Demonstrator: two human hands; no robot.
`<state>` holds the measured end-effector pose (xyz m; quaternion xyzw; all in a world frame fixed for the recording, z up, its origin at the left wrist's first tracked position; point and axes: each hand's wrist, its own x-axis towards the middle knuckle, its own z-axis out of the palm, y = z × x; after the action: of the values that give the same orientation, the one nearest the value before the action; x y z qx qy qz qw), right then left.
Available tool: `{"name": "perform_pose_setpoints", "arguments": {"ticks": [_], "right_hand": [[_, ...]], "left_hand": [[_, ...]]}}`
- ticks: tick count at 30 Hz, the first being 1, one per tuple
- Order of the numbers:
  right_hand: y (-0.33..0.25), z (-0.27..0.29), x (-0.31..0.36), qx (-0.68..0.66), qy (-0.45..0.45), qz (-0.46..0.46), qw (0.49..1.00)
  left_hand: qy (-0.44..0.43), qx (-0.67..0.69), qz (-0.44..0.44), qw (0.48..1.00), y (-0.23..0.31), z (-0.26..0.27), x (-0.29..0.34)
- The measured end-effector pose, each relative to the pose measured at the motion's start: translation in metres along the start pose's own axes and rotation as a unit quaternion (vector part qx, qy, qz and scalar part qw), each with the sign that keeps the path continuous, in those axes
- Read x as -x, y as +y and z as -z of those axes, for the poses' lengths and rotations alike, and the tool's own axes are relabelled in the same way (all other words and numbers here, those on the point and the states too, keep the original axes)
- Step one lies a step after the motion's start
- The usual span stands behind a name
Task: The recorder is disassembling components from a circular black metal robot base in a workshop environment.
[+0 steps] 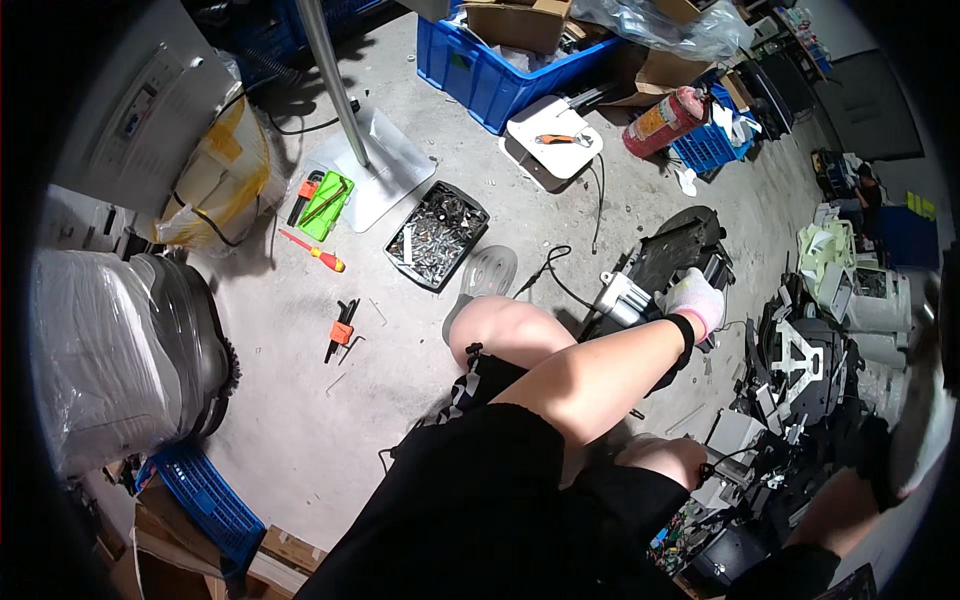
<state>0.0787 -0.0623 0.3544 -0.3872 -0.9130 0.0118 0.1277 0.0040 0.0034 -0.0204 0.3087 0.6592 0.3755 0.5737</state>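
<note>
Black cloth of our sleeve (490,470) filled the near view, on our side of the black machine (672,250), which sat on the floor (270,400). Our left hand (695,300), in a pale glove, lay directly against the near right part of that machine, its fingers hidden enough that we could not tell whether they were clamped on an edge or merely resting. The machine's long axis seemed to run slantwise, from the near left, where a silver cylinder (624,300) sat just beside the glove, to the far right, so that most of the dark body lay beyond our fingertips. Left was plainly the nearer hand. Our right hand (922,425) was well apart, off to the machine's right at the dim rim, too blurred for us to say whether its fingers were together or holding anything. Between it and the machine spread a heap of scrap parts (800,350); to the machine's left stood a tray of screws (411,271), with a red-and-yellow screwdriver (318,252) farther left.
</note>
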Motion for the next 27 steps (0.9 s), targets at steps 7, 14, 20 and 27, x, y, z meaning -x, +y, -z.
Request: {"name": "perform_pose_setpoints", "arguments": {"ticks": [7,14,20,27], "right_hand": [[-0.065,-0.099,-0.028,-0.140,0.030,-0.015,0.990],[0.001,-0.119,0.014,-0.331,0.025,-0.124,0.935],[0.101,-0.181,0.101,-0.444,0.087,-0.260,0.853],[0.226,-0.278,0.196,-0.559,0.143,-0.382,0.722]], "left_hand": [[0.002,0.002,0.075,0.997,-0.001,0.020,-0.001],[0.011,0.015,0.069,0.997,-0.012,0.003,-0.004],[-0.023,-0.060,-0.068,0.996,-0.034,-0.005,0.039],[-0.062,-0.079,-0.072,0.992,-0.019,0.061,0.101]]}}
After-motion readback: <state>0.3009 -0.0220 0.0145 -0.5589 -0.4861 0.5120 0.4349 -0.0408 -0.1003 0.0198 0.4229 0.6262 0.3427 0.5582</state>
